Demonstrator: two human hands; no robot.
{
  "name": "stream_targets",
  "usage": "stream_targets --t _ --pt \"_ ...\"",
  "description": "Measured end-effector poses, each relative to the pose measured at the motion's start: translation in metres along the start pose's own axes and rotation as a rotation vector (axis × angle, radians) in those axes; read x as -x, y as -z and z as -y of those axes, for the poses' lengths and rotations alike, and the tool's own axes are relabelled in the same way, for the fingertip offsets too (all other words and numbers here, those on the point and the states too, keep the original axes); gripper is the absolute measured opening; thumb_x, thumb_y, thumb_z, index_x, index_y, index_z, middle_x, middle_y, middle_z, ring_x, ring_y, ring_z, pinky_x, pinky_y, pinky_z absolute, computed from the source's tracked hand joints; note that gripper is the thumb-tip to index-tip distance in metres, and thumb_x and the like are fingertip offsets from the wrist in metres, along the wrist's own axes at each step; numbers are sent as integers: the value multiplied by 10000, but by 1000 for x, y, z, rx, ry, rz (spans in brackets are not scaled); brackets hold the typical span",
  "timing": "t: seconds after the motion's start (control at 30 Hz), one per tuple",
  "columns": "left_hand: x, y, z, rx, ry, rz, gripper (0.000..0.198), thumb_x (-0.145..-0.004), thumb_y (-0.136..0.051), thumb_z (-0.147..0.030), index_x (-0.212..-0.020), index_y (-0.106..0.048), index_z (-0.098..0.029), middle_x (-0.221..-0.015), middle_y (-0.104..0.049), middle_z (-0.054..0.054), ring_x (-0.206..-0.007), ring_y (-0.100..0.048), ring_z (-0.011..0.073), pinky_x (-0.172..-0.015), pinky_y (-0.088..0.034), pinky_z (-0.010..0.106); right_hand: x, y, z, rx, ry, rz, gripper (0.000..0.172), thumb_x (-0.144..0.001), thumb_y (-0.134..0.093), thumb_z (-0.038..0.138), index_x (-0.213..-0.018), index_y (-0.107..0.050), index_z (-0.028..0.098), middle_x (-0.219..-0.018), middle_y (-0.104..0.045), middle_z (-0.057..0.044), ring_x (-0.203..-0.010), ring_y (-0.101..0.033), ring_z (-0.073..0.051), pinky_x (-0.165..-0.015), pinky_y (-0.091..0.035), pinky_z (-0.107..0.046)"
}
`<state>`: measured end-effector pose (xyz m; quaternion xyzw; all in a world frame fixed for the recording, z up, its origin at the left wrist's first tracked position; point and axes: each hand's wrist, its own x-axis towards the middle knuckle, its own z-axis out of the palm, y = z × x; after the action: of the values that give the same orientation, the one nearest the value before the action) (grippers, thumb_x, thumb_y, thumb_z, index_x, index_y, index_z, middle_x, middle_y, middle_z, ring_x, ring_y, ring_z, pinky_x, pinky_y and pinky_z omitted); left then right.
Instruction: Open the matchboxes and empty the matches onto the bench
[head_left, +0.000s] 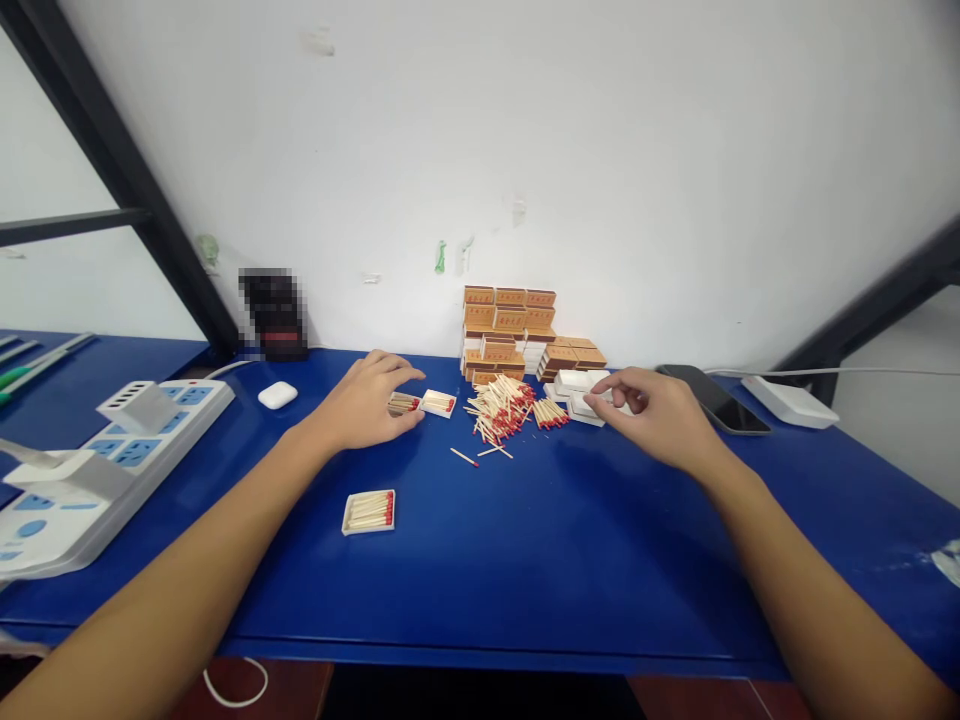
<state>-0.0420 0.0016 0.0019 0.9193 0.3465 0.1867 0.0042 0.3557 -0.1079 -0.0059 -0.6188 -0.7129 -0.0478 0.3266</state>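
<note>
My left hand (pixel 371 402) has its fingers apart over the table, with thumb and index finger around a match-filled tray (pixel 405 402), partly hidden by the hand. Touching it or not, I cannot tell. Beside it lies another filled matchbox tray (pixel 437 402). My right hand (pixel 660 412) pinches at the stack of white matchbox trays (pixel 574 381), thumb and index finger on a tray's edge. Between the hands is a heap of loose red-tipped matches (pixel 504 408). A smaller bunch of matches (pixel 551 413) lies to its right. Nearer me rests a full tray of matches (pixel 369 511).
Orange matchboxes (pixel 510 318) are stacked against the wall, with more boxes (pixel 572 357) beside them. A power strip (pixel 142 450) and white earphone case (pixel 277 395) lie left. A black phone (pixel 712 398) and white device (pixel 790 402) lie right. Single matches (pixel 464 457) lie in front.
</note>
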Motion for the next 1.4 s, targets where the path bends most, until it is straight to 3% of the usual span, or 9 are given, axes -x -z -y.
stream_targets --t 0.13,0.3,0.47,0.6,0.73,0.87,1.0,1.17,1.4 --pt "-6 -18 -1 -37 17 70 591 -989 -601 -547 -1446 -608 -172 -1571 -546 154 -1489 -392 378 -1186 -327 587 0 -14 28 -46 116 -4 196 -950 -648 366 -849 -730 219 -706 -608 -9 -607 -514 -150 -599 -399 -306" --pt "-12 -29 5 18 -43 48 341 -985 -658 -497 -1119 -726 -191 -1370 -672 127 -1364 -501 334 -1122 -383 516 2 -26 51 -133 199 -36 195 -974 -634 315 -823 -713 221 -704 -603 -6 -618 -503 -145 -600 -398 -304" --pt "-10 -18 -7 152 -141 -81 322 -971 -696 -519 -1111 -711 -229 -1238 -714 83 -1237 -575 289 -1100 -400 488 6 -36 71 -289 171 14 138 -964 -677 344 -992 -737 223 -762 -628 -10 -651 -527 -152 -606 -439 -303" --pt "-7 -14 -28 264 -236 -96 367 -966 -714 -518 -1217 -692 -252 -1273 -707 77 -1252 -573 278 -1098 -419 477 10 -47 94 -418 129 154 519 -895 -780 408 -1365 -661 223 -905 -690 -23 -681 -571 -149 -619 -483 -299" --pt "-5 -19 -40 309 -266 -85 372 -955 -738 -485 -1246 -688 -259 -1260 -716 76 -1262 -567 280 -1102 -433 481 10 -60 103 -446 115 203 423 -897 -782 402 -1273 -726 215 -705 -615 35 -602 -547 -136 -595 -457 -282" --pt "-4 -21 -39 228 -216 -107 413 -967 -727 -470 -1313 -664 -254 -1272 -712 82 -1263 -574 283 -1095 -447 481 5 -70 97 -312 175 92 288 -913 -764 344 -1161 -752 198 -712 -654 15 -607 -570 -151 -618 -459 -298" --pt "-5 -9 -22 41 -141 -145 428 -1004 -665 -400 -1377 -637 -190 -1297 -709 132 -1223 -611 304 -1075 -467 493 2 -77 91 28 337 -38 242 -968 -687 274 -1185 -717 173 -964 -750 -88 -856 -672 -232 -723 -497 -342" --pt "-6 6 0 -156 -20 -50 297 -993 -624 -390 -1129 -756 -162 -1076 -766 139 -1059 -673 325 -922 -532 459 4 -77 96 379 486 -3 286 -1047 -499 158 -1249 -701 143 -996 -748 -134 -937 -659 -265 -691 -476 -355" --pt "-6 -3 -6 -146 -30 37 375 -992 -607 -494 -1140 -756 -183 -1063 -763 127 -1051 -675 312 -919 -528 439 6 -70 115 441 473 -33 364 -1046 -418 101 -1276 -676 215 -913 -710 -121 -886 -600 -265 -641 -463 -361"
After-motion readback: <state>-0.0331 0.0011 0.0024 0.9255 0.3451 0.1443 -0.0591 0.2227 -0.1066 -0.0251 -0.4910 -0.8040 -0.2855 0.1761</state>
